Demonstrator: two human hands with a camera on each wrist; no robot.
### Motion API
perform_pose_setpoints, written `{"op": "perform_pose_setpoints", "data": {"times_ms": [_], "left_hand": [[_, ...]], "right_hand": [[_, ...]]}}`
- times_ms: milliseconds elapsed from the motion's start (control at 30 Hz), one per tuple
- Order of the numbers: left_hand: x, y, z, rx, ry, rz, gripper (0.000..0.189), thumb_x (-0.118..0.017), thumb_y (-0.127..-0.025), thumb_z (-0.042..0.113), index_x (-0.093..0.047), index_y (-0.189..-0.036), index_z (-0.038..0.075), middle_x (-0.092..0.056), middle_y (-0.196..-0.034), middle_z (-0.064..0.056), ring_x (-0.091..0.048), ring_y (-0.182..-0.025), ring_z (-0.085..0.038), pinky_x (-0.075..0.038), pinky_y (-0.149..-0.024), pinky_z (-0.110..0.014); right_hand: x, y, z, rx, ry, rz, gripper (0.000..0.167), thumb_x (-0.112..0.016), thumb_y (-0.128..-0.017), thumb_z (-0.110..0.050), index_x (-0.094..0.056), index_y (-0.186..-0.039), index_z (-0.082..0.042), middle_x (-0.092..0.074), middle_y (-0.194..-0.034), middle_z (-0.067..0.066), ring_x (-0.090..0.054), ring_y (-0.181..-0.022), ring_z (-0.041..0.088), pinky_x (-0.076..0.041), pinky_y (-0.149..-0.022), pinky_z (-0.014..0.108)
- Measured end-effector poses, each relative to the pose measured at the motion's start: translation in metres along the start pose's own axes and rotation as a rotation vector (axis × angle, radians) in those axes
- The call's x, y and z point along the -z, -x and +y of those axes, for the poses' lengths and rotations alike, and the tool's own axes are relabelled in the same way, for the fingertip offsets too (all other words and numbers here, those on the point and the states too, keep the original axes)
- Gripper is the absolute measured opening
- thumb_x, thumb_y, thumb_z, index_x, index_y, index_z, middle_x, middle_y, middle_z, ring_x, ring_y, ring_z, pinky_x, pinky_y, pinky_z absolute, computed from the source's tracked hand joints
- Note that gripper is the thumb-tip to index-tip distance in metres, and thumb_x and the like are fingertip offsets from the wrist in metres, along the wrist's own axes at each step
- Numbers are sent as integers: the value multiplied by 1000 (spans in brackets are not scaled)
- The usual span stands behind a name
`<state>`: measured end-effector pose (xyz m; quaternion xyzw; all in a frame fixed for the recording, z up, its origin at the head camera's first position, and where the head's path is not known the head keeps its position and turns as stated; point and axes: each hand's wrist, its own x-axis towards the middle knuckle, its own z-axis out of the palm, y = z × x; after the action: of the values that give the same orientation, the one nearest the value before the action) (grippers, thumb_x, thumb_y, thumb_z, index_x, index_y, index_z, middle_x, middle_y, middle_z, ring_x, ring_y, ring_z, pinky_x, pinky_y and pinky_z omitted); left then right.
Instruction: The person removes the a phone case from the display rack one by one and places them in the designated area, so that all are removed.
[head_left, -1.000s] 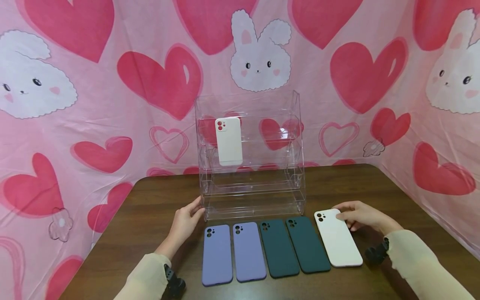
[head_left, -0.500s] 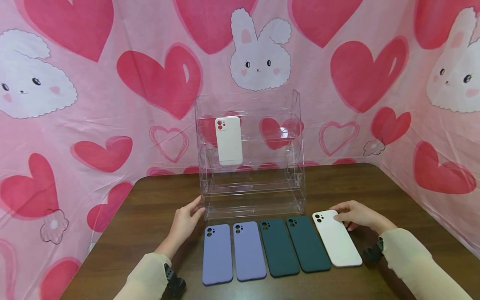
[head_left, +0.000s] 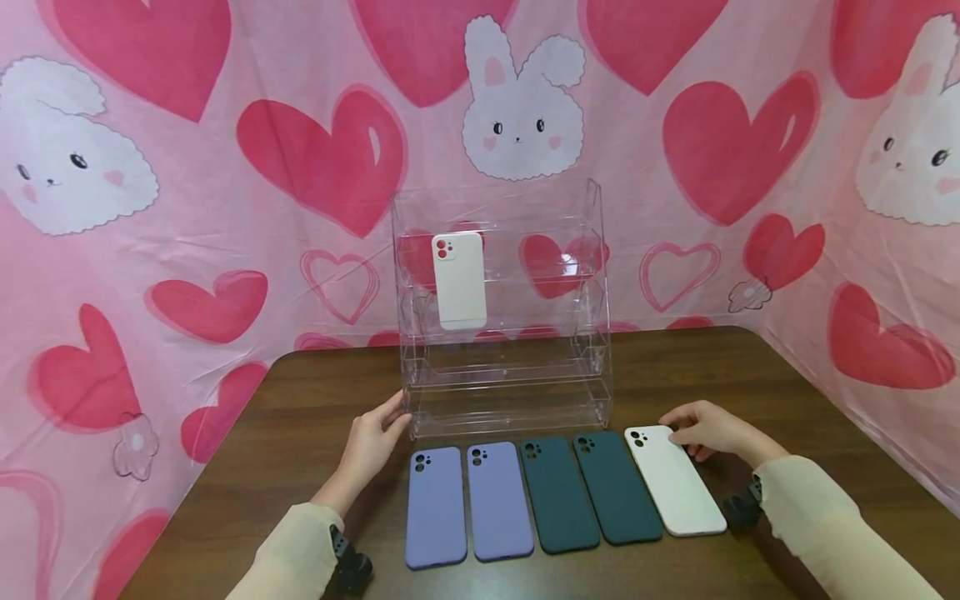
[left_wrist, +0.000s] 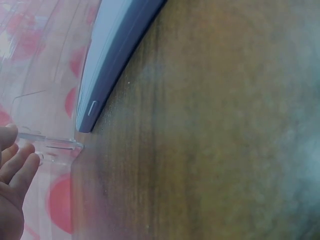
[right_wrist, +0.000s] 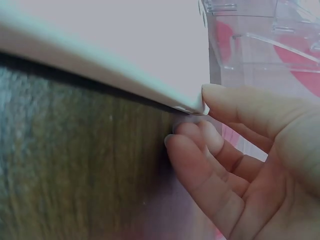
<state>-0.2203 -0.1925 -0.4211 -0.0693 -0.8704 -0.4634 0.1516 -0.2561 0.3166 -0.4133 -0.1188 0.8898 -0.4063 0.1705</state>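
My right hand [head_left: 708, 431] pinches the upper right corner of a white phone case [head_left: 675, 482], thumb on top and fingers at the edge, as the right wrist view shows. At the lower left front of a clear tiered display rack [head_left: 504, 421], my left hand [head_left: 370, 442] grips the side panel between thumb and fingers. Another white phone case [head_left: 461, 283] stands upright in an upper tier of the rack, toward its left. Left of the held case lie two dark green phone cases [head_left: 560, 496] [head_left: 617, 489] and two purple ones, a left purple case [head_left: 437, 508] and a right purple case [head_left: 501, 502].
The dark wooden table [head_left: 300, 433] carries the rack near its middle, with the row of cases in front. Behind hangs a pink cloth [head_left: 277, 50] with hearts and rabbits. Small black cameras [head_left: 351, 571] are strapped on both wrists.
My right hand has shifted slightly left with the white case's top end. That end has sunk a little toward the table in the last half second. The left hand stays on the rack.
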Motion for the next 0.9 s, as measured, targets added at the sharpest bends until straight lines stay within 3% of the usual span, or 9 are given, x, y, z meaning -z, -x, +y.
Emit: {"op": "perform_pose_setpoints", "data": {"times_ms": [300, 567, 900], "left_hand": [[-1, -1, 0, -10, 4, 13, 47, -65, -85, 5, -52, -131, 5, -57, -120, -14, -60, -101, -24, -49, -82, -37], [0, -1, 1, 30, 2, -8, 49, -65, -86, 6, -50, -133, 7, -57, -121, -14, -59, -103, -25, -47, -84, -38], [-1, -1, -1, 0, -3, 14, 48, -66, -85, 5, -52, -131, 6, -58, -120, -14, -61, -101, -24, -49, -82, -38]], "right_hand": [[0, 1, -1, 4, 1, 9, 37, -67, -83, -11, -59, -113, 8, -48, -68, 6, -52, -58, 20, -53, -52, 36], [6, 1, -5, 40, -33, 46, 40, -67, -84, -11, -55, -116, 11, -52, -71, 8, -54, -60, 22, -54, -53, 37], [27, 4, -34, 90, -6, 157, 49, -63, -88, -19, -48, -123, 13, -57, -82, 13, -57, -69, 26, -55, -60, 36]]}}
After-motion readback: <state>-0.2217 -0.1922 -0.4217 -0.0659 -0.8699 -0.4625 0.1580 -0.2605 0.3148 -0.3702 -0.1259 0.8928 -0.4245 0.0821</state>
